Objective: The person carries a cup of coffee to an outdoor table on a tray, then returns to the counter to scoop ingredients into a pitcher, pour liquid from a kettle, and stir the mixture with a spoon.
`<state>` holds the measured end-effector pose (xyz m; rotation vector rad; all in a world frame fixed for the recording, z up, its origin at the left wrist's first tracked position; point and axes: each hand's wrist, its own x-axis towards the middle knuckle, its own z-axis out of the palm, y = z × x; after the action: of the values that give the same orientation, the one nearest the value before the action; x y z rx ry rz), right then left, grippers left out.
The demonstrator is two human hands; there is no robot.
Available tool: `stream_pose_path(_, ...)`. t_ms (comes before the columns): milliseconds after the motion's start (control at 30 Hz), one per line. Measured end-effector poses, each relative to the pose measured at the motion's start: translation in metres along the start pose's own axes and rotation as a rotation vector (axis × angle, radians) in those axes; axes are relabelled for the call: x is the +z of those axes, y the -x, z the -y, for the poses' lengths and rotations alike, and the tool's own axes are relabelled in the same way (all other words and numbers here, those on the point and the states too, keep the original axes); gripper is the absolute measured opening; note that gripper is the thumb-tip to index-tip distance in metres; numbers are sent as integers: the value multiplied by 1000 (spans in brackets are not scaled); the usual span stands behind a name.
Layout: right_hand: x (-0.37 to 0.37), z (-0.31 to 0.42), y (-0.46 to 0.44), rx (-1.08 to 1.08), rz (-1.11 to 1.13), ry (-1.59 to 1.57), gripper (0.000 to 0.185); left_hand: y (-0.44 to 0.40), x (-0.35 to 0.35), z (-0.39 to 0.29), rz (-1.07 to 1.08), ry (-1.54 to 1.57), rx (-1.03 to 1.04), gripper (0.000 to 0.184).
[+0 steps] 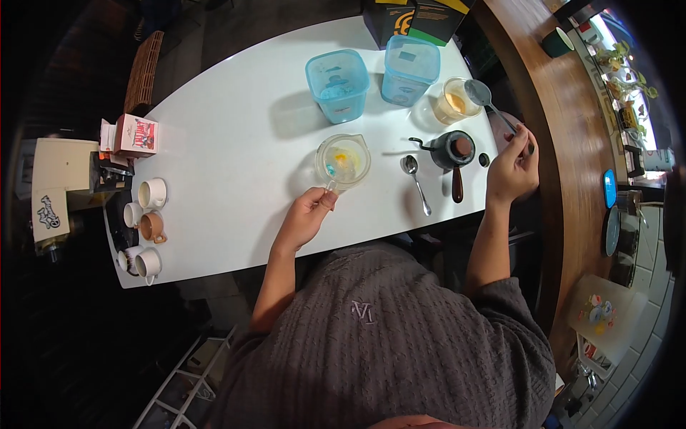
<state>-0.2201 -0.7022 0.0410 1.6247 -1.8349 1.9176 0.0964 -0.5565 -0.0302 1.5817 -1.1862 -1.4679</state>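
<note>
My left hand (305, 217) grips the handle of a clear glass jug (343, 161), which has yellow and bluish matter in it. My right hand (512, 164) holds a dark ladle (478, 92) by its handle, its bowl over the rim of a glass container (457, 101) with light brown contents. Between my hands a metal spoon (416, 186) lies on the white table (236, 157). To its right stands a dark pot (451, 149) with a brown knob and a brown handle. Two blue plastic tubs (338, 86) stand behind the jug; the left one holds some blue matter.
Several cups (152, 193) stand at the table's left end, near a red and white box (136, 136). Black boxes (416, 21) are at the far edge. A small black round piece (484, 159) lies right of the pot. A wooden counter (550, 143) runs along the right.
</note>
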Motion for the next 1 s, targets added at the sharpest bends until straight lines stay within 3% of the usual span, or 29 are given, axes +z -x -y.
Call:
stream_pose_path(267,29,-32,5,157,102,12,22,11,-5,20,28,134,28,37)
stream_pose_path(433,31,-44,5,362,154,-225,26,9,-6,22,35,144,22,38)
stream_pose_path(667,3,-65,20,377,328,-339,34,1,-6,35,42,114,-19,40)
stream_pose_path(767,-22,-79,36,511,396,-38,56,3,-4,33,33,119,-33,40)
stream_pose_path(800,-27,-79,44,511,400,-40,56,2,-4,34,29,120,-34,40)
stream_pose_path(867,-38,-72,62,723,467,103,58,2,-4,37,37,113,-49,40)
stream_pose_path(1000,-40,-51,80,948,814,-104,43,2,2,36,21,160,-49,39)
